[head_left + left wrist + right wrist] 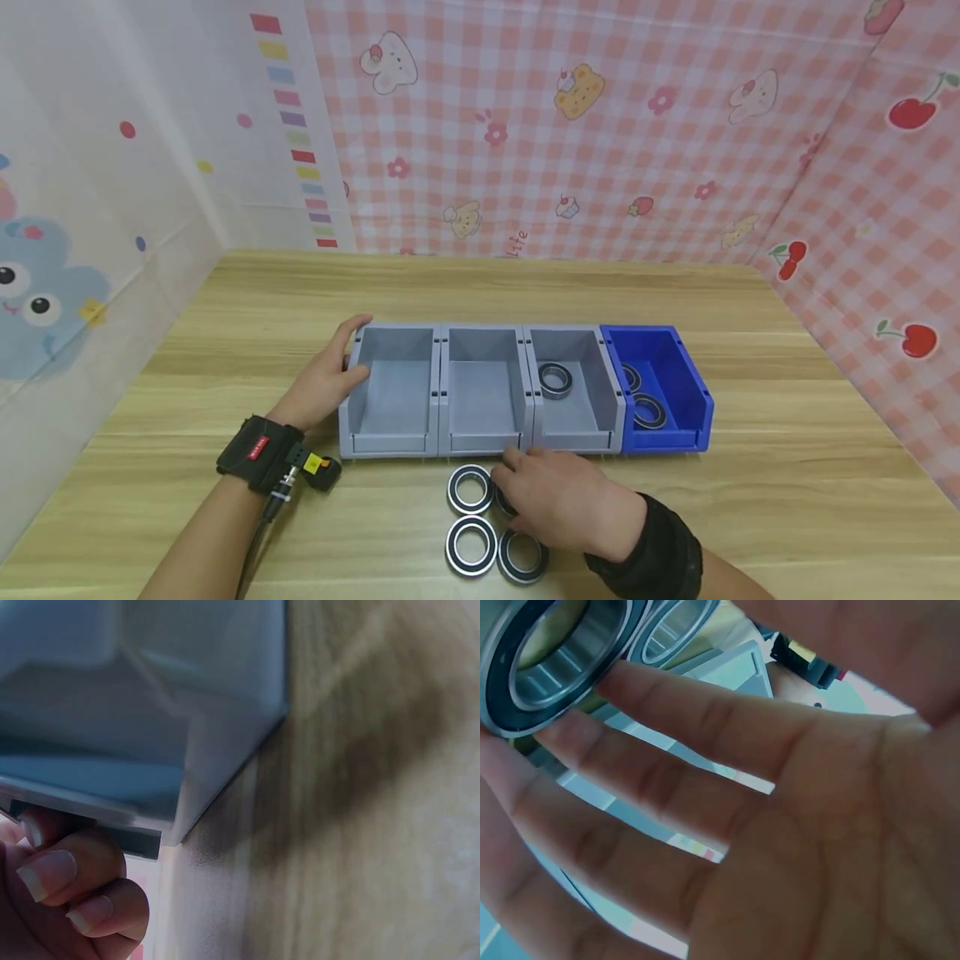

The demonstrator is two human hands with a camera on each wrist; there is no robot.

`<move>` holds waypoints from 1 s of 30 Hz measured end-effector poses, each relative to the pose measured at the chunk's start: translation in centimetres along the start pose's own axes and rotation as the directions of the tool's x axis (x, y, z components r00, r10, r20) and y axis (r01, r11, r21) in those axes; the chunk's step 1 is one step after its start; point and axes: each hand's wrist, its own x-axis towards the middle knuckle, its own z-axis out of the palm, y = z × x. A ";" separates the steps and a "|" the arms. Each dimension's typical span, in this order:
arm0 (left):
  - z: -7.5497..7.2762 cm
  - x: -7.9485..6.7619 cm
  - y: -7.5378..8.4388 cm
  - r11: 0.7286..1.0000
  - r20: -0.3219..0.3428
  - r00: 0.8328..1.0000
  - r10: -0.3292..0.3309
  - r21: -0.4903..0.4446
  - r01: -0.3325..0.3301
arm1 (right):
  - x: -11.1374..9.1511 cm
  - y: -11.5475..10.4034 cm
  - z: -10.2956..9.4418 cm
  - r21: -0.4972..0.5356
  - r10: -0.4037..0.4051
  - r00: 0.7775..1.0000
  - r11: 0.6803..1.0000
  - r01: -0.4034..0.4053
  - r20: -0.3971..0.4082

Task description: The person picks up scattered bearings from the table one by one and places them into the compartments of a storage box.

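My left hand (318, 387) grips the left wall of the leftmost grey bin (397, 421), thumb over the rim. Curled fingers (105, 881) show against that wall in the left wrist view. In front of the bins, my right hand (562, 500) holds a ball bearing (503, 503), mostly hidden beneath it. The right wrist view has fingertips at the edge of this steel ring with a dark seal (577, 679). Three more bearings lie beside it, one upper left (470, 509), one lower left (471, 570) and one lower right (522, 576).
Three grey bins and a blue bin (675, 367) stand side by side in a row. One bearing (555, 395) lies in the third grey bin, and two bearings (649, 424) are in the blue one. Patterned cloth (525, 150) hangs behind the wooden table (480, 287).
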 end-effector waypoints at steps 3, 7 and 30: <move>0.0 0.0 0.0 1.000 0.003 1.000 -0.002 -0.007 0.002 | -0.2 0.1 -0.1 0.014 -0.006 1.000 1.000 0.006 0.013; 0.0 0.0 0.0 1.000 0.005 1.000 -0.002 -0.014 0.002 | -0.2 0.2 -0.1 0.029 -0.004 1.000 1.000 0.003 0.013; 0.1 0.1 -0.1 1.000 0.005 1.000 -0.001 -0.004 0.001 | 0.5 0.0 0.7 -0.083 -0.045 0.997 0.996 0.039 -0.068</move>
